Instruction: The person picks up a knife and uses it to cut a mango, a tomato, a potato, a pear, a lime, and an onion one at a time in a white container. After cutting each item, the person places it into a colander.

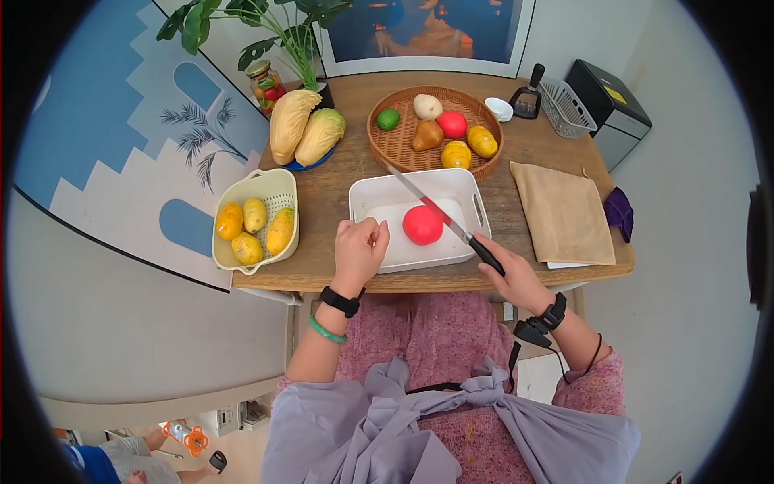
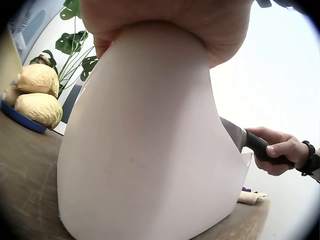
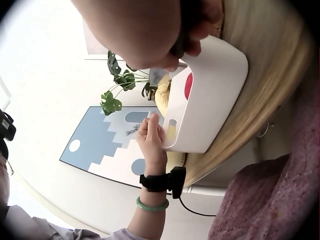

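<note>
My right hand grips the black handle of a kitchen knife. The blade points up and left and overlaps the upper edge of a round red fruit, with a red tint along part of the steel. That fruit sits in a white plastic bin with handle holes. Fingers curled, my left hand is right at the bin's left rim. From the left wrist, the bin's outer wall fills the view below my palm. The right wrist view shows the left hand close over that end.
A wicker tray of mixed produce stands behind the bin. Left are a pale basket of yellow fruit and cabbages on a blue plate. Right are a folded tan cloth, a grey basket and a black box.
</note>
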`<state>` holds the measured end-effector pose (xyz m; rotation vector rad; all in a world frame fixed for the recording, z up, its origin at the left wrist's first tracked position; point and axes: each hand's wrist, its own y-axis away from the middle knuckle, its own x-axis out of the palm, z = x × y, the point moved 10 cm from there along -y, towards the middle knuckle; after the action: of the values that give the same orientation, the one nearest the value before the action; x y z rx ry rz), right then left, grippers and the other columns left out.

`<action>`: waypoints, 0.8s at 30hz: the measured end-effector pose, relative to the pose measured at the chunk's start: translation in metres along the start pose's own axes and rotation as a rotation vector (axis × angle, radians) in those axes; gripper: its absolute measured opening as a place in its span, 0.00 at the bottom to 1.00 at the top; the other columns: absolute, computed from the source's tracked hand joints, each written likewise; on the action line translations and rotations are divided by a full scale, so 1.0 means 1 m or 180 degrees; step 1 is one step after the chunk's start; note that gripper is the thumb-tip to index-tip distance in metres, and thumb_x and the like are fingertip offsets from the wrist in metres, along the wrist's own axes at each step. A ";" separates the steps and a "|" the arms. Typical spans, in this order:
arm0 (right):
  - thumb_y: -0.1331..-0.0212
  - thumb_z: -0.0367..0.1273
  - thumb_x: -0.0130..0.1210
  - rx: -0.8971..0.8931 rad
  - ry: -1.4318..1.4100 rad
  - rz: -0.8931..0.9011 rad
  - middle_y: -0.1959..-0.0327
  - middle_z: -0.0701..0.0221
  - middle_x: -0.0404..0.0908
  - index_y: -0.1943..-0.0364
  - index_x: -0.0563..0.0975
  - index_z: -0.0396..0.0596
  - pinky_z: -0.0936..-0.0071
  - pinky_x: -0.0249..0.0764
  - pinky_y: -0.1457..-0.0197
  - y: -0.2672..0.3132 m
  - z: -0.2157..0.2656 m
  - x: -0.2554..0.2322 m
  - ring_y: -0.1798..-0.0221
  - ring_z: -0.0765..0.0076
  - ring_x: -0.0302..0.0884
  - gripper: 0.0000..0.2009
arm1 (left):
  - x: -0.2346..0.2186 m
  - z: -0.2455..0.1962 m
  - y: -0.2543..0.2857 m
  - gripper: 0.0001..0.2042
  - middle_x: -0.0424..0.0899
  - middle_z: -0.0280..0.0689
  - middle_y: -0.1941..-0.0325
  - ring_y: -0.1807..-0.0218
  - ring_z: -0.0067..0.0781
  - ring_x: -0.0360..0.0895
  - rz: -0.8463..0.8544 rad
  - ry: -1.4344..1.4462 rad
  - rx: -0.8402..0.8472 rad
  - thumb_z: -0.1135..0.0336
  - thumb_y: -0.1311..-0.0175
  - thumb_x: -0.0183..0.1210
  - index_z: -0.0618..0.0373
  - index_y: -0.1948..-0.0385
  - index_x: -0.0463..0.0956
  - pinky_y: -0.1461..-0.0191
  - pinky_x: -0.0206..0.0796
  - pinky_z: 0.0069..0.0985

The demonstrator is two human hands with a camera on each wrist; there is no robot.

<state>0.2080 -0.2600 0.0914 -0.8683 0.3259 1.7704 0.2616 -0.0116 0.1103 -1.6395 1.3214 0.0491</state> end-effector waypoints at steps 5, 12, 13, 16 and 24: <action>0.37 0.29 0.52 0.0190 -0.0215 -0.0290 0.45 0.49 0.75 0.33 0.61 0.51 0.61 0.72 0.45 0.008 -0.004 0.019 0.45 0.42 0.74 0.27 | 0.002 0.001 -0.001 0.16 0.68 0.35 0.88 0.82 0.40 0.63 -0.0001 -0.0056 -0.0037 0.67 0.42 0.61 0.55 0.87 0.65 0.69 0.58 0.33; 0.36 0.28 0.52 0.0332 -0.0463 -0.0538 0.45 0.49 0.75 0.33 0.62 0.48 0.63 0.71 0.43 0.011 -0.009 0.033 0.44 0.43 0.74 0.26 | 0.005 -0.001 -0.001 0.16 0.67 0.36 0.88 0.80 0.40 0.64 0.0048 -0.0225 -0.0076 0.67 0.42 0.61 0.55 0.87 0.65 0.70 0.58 0.34; 0.36 0.28 0.52 0.0325 -0.0454 -0.0543 0.45 0.49 0.75 0.33 0.62 0.48 0.63 0.71 0.43 0.010 -0.007 0.033 0.44 0.43 0.74 0.26 | 0.005 -0.001 -0.001 0.16 0.67 0.36 0.88 0.80 0.40 0.64 0.0038 -0.0221 -0.0070 0.67 0.42 0.61 0.55 0.87 0.65 0.70 0.58 0.34; 0.36 0.28 0.51 0.0166 -0.0316 -0.0700 0.45 0.48 0.75 0.33 0.62 0.48 0.62 0.71 0.43 0.012 0.000 0.032 0.44 0.42 0.74 0.26 | 0.001 -0.003 0.000 0.16 0.68 0.37 0.89 0.84 0.43 0.62 -0.0078 -0.0145 -0.0037 0.68 0.42 0.59 0.54 0.88 0.64 0.68 0.57 0.33; 0.36 0.28 0.51 0.0391 -0.0362 -0.0713 0.45 0.47 0.74 0.32 0.61 0.49 0.62 0.71 0.43 0.012 -0.009 0.036 0.43 0.41 0.74 0.27 | 0.000 -0.005 -0.001 0.17 0.68 0.37 0.89 0.84 0.44 0.62 -0.0124 -0.0141 -0.0006 0.68 0.41 0.59 0.54 0.88 0.64 0.68 0.57 0.33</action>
<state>0.1949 -0.2443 0.0576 -0.6859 0.2498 1.5675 0.2593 -0.0152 0.1133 -1.6562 1.2560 0.0628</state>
